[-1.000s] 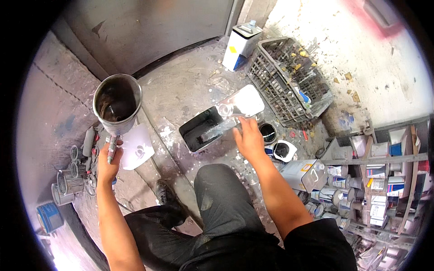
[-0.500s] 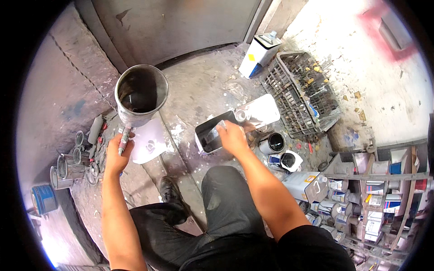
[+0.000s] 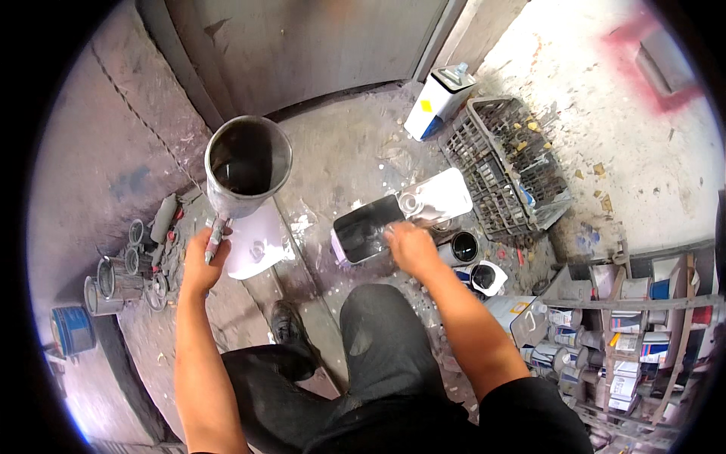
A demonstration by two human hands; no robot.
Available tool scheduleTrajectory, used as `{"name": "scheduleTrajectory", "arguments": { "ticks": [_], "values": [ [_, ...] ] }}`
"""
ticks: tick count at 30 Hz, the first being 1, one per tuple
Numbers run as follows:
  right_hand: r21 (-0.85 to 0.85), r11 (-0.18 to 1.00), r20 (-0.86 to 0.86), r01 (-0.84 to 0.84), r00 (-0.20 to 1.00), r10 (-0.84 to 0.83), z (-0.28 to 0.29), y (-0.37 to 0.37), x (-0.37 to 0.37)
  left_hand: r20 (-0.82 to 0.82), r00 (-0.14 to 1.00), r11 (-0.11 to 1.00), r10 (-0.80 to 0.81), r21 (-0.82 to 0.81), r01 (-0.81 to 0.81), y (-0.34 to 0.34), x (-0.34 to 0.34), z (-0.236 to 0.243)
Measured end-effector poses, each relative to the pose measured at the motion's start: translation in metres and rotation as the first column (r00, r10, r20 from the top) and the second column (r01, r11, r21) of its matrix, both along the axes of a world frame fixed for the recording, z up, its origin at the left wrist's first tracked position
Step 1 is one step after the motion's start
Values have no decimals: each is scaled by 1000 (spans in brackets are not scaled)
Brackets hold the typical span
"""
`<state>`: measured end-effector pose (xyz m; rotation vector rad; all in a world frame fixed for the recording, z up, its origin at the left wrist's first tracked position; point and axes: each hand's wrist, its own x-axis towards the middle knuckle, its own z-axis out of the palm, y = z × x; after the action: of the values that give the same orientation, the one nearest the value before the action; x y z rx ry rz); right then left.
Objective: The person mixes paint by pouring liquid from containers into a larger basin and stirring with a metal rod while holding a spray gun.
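My left hand (image 3: pixel 203 261) is closed round the stained grip of what looks like a spray gun. Its wide metal cup (image 3: pixel 283 163) is tilted, showing dark liquid inside. My right hand (image 3: pixel 412 248) has its fingers curled at the right edge of a black rectangular tray-like container (image 3: pixel 363 229). Something clear is blurred at those fingertips, too smeared to name. Beside the container lies a white rectangular piece (image 3: pixel 450 193) with a round spout-like ring (image 3: pixel 411 203). To the right of my right hand stand a can of black liquid (image 3: pixel 463 247) and another dark-filled can (image 3: pixel 482 277).
A pale paint-marked sheet (image 3: pixel 253 246) lies under the cup. Beyond are a white rectangular can (image 3: pixel 439 102) and a grey plastic crate (image 3: pixel 495 170). Metal cups (image 3: pixel 117 280) and a blue tin (image 3: pixel 73 331) stand left. A rack of paint tins (image 3: pixel 628 340) fills the right.
My right hand has drawn back to the right across the black container; the clear thing at its fingers is now blurred. The cup shows slightly further right and lower in the view.
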<state>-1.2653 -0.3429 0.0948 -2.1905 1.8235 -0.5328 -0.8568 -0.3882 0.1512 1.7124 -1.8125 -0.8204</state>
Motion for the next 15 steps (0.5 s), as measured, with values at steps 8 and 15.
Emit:
{"name": "scheduleTrajectory", "arguments": {
  "ticks": [8,15],
  "values": [
    [-2,993,236,121,965,-117,17,9,34,-15,999,999,-33,13,34,2,7,2],
    [-101,989,136,-110,983,123,24,-22,-11,-11,1000,998,-13,54,14,0,-5,4]
  ]
}}
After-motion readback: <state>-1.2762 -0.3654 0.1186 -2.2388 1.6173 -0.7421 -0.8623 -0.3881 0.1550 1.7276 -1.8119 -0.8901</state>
